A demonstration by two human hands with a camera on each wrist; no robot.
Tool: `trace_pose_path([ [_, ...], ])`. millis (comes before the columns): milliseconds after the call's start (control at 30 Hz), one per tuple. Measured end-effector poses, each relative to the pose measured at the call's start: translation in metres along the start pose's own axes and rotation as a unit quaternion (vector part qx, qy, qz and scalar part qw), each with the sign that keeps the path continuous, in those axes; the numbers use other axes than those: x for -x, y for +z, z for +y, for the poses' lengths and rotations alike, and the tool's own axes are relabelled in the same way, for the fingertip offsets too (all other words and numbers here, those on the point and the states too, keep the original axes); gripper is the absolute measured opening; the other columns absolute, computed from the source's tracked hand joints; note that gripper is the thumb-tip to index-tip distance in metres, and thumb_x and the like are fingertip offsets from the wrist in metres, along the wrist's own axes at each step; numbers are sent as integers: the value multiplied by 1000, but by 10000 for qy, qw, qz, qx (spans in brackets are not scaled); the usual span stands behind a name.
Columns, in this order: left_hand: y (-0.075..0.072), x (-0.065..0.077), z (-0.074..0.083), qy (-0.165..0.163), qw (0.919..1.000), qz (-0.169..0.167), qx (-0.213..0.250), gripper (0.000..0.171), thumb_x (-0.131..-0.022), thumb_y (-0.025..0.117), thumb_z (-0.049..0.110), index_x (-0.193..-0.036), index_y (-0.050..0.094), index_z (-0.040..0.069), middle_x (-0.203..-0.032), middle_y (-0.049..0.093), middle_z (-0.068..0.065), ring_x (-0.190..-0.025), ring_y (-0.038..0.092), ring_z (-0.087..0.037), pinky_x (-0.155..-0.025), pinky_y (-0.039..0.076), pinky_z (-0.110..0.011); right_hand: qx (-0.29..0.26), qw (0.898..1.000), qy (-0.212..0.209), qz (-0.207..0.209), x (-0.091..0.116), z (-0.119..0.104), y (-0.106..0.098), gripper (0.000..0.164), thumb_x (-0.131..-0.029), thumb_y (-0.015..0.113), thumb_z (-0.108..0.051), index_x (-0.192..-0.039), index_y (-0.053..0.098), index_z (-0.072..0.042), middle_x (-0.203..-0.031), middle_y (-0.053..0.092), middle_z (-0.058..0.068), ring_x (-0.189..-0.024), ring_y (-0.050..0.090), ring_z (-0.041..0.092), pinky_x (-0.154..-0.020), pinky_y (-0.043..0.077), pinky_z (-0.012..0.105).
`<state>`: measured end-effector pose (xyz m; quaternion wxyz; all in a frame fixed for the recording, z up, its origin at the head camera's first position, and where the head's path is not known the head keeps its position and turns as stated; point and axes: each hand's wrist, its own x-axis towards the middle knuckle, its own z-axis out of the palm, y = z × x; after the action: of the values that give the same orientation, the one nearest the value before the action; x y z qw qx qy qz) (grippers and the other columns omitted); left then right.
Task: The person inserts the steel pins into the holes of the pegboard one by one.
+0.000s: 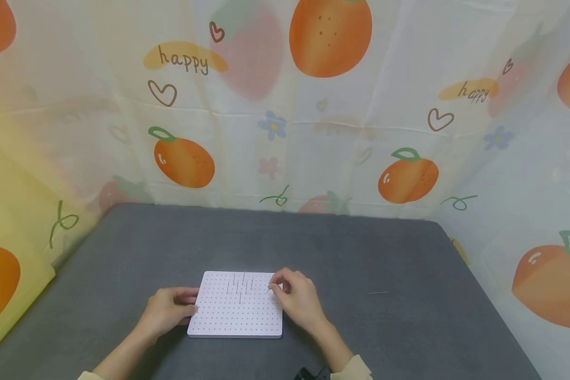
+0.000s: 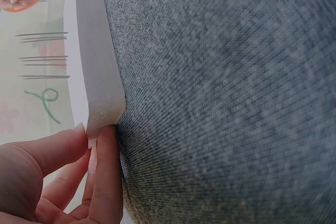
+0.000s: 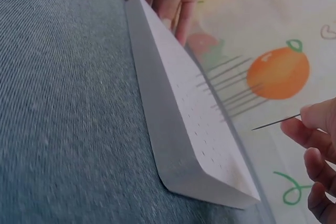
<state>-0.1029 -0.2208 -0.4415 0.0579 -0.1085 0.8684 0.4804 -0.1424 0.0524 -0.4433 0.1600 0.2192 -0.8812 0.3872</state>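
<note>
A white board with rows of small holes (image 1: 235, 321) lies on the grey table. Several thin needles (image 3: 231, 100) stand upright in its far half. My left hand (image 1: 163, 310) grips the board's left edge, thumb on top and fingers against the side, as the left wrist view shows up close. Above the board's far right part, my right hand (image 1: 298, 296) pinches a needle (image 3: 276, 122) between thumb and index finger. That needle's point slants down toward the holes; in the right wrist view it is apart from the surface. The right hand's other fingers are loosely curled.
One more needle (image 1: 378, 293) lies on the grey tabletop (image 1: 408, 338), to the right of the board. A curtain (image 1: 332, 132) printed with oranges and hearts hangs behind the table and along its sides.
</note>
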Motion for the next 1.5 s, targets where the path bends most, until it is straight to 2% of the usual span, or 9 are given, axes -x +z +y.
trace_pose_path([
  [367, 0, -1, -1, 29, 10000, -14, -46, 40, -74, 67, -4, -113, 60, -7, -90, 66, -13, -76, 63, -19, -61, 57, -34, 75, 9997, -157, -153, -4, -9, 14, 7, -77, 71, -15, -80, 66, -18, -72, 64, -9, -61, 45, 4, -52, 32, 13],
  [600, 0, -1, -2, 22, 10000, -15, -52, 40, -74, 67, -4, -114, 60, -7, -91, 66, -14, -76, 63, -19, -62, 57, -35, 96, 9995, -205, -240, -6, -12, 20, 6, -78, 69, -15, -80, 66, -19, -74, 65, -10, -62, 50, 8, -55, 33, 13],
  [1100, 1, 0, -1, 29, 10000, 19, 20, 39, -74, 67, -5, -113, 61, -6, -90, 67, -13, -76, 63, -19, -61, 57, -34, 440, 9978, -381, -303, -8, -16, 32, 8, -78, 68, -16, -79, 65, -22, -73, 64, -13, -62, 45, 1, -56, 33, 13],
  [1500, 1, 1, 0, 29, 10000, 33, 46, 39, -74, 67, -5, -113, 61, -6, -90, 66, -13, -75, 63, -19, -61, 57, -34, 653, 9959, -333, -522, -9, -17, 35, 3, -79, 68, -21, -82, 67, -20, -71, 61, -14, -61, 44, 0, -52, 32, 11],
])
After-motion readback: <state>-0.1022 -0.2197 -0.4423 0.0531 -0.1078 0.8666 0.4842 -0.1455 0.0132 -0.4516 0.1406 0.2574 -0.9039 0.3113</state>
